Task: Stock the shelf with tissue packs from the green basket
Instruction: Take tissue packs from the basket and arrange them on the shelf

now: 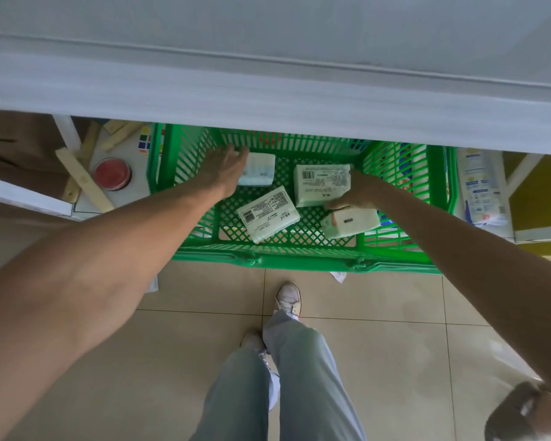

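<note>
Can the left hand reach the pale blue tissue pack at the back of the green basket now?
Probably yes. The left hand is at the pale blue pack, fingers straight, with nothing between them; the green basket is open on top. The right hand grips the front right pack, well aside.

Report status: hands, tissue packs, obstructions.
Left hand open, at far-left pack. Right hand grips near-right pack. Four packs in green basket. Shelf edge overhangs basket's far side.
</note>
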